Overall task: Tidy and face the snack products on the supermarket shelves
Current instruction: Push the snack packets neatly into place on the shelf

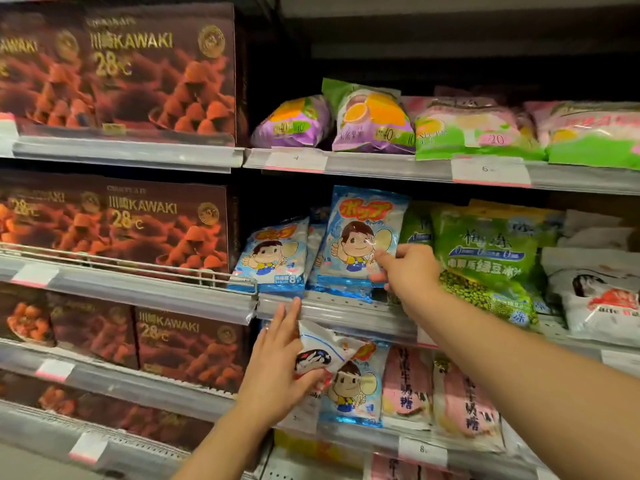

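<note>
Job looks partway done. Centre of frame, middle shelf: the right hand (408, 268) pinches the lower right corner of a glossy blue plastic lollipop bag with a cartoon boy (362, 237), thumb on its face & fingers curled behind, holding it upright w/ the print facing out. Just left of it a second blue cartoon-boy bag (273, 254) leans back at a tilt, not squared yet; more blue bags sit behind, hard to count.

Lower centre, one shelf down: the left hand (277, 368) grips a small white plastic packet with a black-and-red print (320, 355), thumb under it, fingers stretched up along its back toward the grey metal shelf edge (332, 310). That packet sits in front of a third blue cartoon-boy bag (356, 382), so prob. a stray that belongs elsewhere, poss. w/ the white bags at right edge (599, 299).

Left to do, I'd say: settle the held bag, straighten its neighbour, rehome the white packet.

Around: dark brown cardboard chocolate boxes (166, 230) fill the left half, already neat. Upper right, purple & green puffy fruit-print bags (374, 119) lie slumped. Green mung-bean print bags (485, 251) touch the right wrist, crowding the blue row. Pink candy packets (408, 386) stand lower right. The wire shelf fence (138, 268) at mid left ends beside the blue bags.
</note>
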Motion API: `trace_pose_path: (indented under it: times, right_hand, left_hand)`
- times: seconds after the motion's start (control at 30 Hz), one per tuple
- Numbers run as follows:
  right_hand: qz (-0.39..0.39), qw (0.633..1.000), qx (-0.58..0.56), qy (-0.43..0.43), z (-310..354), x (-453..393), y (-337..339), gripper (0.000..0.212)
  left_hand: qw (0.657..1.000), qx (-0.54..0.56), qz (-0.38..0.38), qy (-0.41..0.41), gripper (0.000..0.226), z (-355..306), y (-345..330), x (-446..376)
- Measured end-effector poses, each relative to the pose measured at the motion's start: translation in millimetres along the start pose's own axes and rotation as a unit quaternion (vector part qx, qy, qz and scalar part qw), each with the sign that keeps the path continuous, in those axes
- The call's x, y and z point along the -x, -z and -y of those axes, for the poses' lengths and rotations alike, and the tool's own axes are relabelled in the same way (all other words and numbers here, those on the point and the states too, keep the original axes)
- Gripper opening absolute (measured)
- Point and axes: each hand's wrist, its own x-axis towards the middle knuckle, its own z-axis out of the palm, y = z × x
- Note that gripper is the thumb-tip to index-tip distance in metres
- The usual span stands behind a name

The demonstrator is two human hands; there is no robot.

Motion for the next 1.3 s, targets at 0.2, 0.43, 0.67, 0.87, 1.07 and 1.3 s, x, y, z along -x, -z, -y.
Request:
trace_pose_path:
  times: [0.2,0.43,0.67,0.87,1.07,1.3]
  right_hand:
    - [0.147,0.984,0.032,-0.092,0.0,-7.2,-5.9,0.031]
    - [0.040,0.946,0.264,0.183,-7.0,16.6,43.6,0.036]
    - [0.161,0.908,0.231,0.310,-59.6,54.5,91.2,0.029]
    - [0.372,0.922,0.060,0.087,-64.3,73.5,122.3,0.065]
    - [0.395,0.915,-0.069,0.048,-63.9,73.2,145.2,0.054]
    - [0.199,0.975,-0.045,0.088,-80.4,32.5,172.3,0.049]
  left_hand:
    - [0.997,-0.045,0.050,0.023,0.029,-5.9,14.5,0.6]
    - [0.996,-0.048,0.066,0.033,0.035,-7.9,19.0,-1.3]
    - [0.978,-0.031,0.200,0.056,0.035,-24.2,56.9,-12.5]
    - [0.997,-0.008,0.036,0.066,0.091,-98.4,49.5,-20.4]
    - [0.985,0.139,-0.087,0.059,0.054,-187.0,26.0,-40.5]
    - [0.991,0.101,-0.080,0.039,0.037,-182.2,44.6,-65.0]
